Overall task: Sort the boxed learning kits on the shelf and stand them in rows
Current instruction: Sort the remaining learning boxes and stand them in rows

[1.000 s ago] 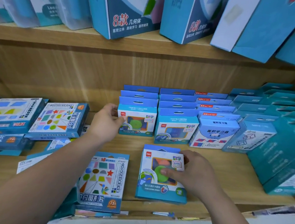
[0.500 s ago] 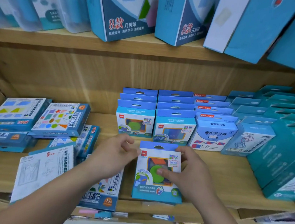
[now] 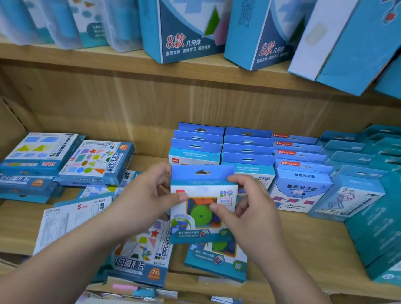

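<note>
A small blue kit box (image 3: 202, 183) with a green disc on its front is lifted off the shelf, tilted toward me. My left hand (image 3: 147, 195) grips its left edge and my right hand (image 3: 250, 212) grips its right edge. Under it a matching kit box (image 3: 216, 262) lies flat on the wooden shelf (image 3: 307, 253). Behind stand rows of upright kits (image 3: 246, 151), the nearest row partly hidden by the held box. A flat shapes kit (image 3: 144, 261) lies below my left wrist.
Flat stacks of shape kits (image 3: 96, 162) lie at the left, with a white-backed box (image 3: 67, 225) in front. Teal boxes (image 3: 383, 216) crowd the right side. Tall blue boxes (image 3: 189, 22) stand on the upper shelf. Loose packets (image 3: 143, 292) lie along the front edge.
My left hand came off the standing row and joined the right on the kit box. Both lifted it from the shelf, uncovering a second matching box beneath.
</note>
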The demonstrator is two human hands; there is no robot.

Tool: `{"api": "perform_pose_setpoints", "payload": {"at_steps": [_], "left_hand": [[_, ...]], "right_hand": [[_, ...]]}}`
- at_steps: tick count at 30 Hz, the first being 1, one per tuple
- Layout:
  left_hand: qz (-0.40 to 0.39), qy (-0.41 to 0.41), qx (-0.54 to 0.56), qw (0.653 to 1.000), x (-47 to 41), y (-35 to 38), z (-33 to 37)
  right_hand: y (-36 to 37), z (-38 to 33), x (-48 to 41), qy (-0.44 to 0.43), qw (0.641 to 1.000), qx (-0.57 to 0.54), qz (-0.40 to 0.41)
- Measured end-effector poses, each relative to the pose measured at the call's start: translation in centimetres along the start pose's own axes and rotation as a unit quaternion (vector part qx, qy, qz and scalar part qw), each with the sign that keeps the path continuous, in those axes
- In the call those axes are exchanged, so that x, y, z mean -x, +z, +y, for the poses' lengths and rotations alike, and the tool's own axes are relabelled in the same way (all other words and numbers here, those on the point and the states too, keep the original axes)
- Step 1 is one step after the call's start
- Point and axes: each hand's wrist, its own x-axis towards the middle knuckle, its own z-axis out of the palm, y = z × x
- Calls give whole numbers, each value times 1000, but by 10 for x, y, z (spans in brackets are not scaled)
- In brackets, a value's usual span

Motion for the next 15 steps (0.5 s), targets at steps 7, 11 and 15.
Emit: {"api": "perform_pose_setpoints", "payload": {"at_steps": [7,11,15], "left_hand": [[102,52,9,993,-20,-45,5],[105,39,-2,994,-37,-48,-13],[99,23,-24,994,-53,-36,-25]], "right_hand": [[0,2,-16,13,999,42,25],[-2,25,-9,94,988,119,-25],[-4,35,2,147,976,151,-57]]}}
